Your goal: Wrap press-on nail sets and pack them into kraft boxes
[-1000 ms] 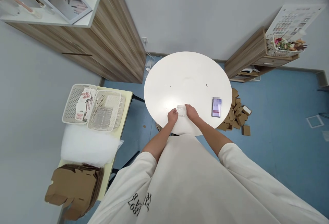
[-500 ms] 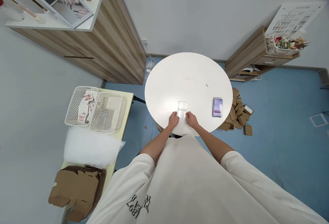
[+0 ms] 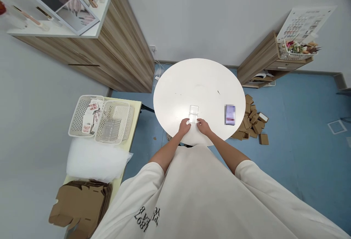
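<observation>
A small clear plastic box (image 3: 194, 110), its lid folded back flat, lies opened out on the round white table (image 3: 200, 74). My left hand (image 3: 184, 126) grips the near left edge of this box with fingers closed. On the opposite side, my right hand (image 3: 203, 126) pinches the near right edge. Both hands rest close to the tabletop. The inside of the box looks bare, though glare makes it hard to tell.
A blurred purple rectangle (image 3: 230, 114) lies on the table's right. Left, a yellow side table (image 3: 135, 107) bears a basket of cards (image 3: 79, 116), a basket of clear boxes (image 3: 116, 103), white wrap (image 3: 95, 158) and flat cardboard (image 3: 76, 204). Small cardboard boxes (image 3: 253, 122) cover floor at right.
The clear box has shifted slightly away from me across the table, with both hands still at its near edges. The whole view has tilted a little.
</observation>
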A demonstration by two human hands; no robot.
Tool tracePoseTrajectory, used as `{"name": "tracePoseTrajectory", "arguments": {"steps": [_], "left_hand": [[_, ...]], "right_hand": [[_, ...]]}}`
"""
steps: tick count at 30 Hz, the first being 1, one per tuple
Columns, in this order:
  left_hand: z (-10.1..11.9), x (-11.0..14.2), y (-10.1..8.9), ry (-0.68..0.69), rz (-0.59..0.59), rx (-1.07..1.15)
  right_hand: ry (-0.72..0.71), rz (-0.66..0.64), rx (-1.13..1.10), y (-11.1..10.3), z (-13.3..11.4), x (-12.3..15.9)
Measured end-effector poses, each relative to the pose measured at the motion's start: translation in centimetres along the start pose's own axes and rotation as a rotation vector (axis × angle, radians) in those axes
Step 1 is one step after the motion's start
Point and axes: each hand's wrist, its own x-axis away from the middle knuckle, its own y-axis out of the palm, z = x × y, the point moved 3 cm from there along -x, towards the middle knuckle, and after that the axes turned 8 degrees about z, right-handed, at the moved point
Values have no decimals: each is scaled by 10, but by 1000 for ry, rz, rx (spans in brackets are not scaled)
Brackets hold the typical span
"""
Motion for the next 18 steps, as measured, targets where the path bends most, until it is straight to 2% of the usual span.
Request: {"name": "tracePoseTrajectory", "arguments": {"steps": [5, 9, 13, 18], "left_hand": [[7, 4, -25, -16, 61, 13], [15, 12, -52, -10, 128, 25], [13, 20, -79, 5, 192, 36], [4, 24, -116, 22, 281, 46]], "right_hand": [[-9, 61, -16, -25, 1, 5], [-38, 88, -50, -38, -10, 1], [-98, 55, -101, -32, -37, -5], [-212, 12, -93, -10, -88, -8]]}}
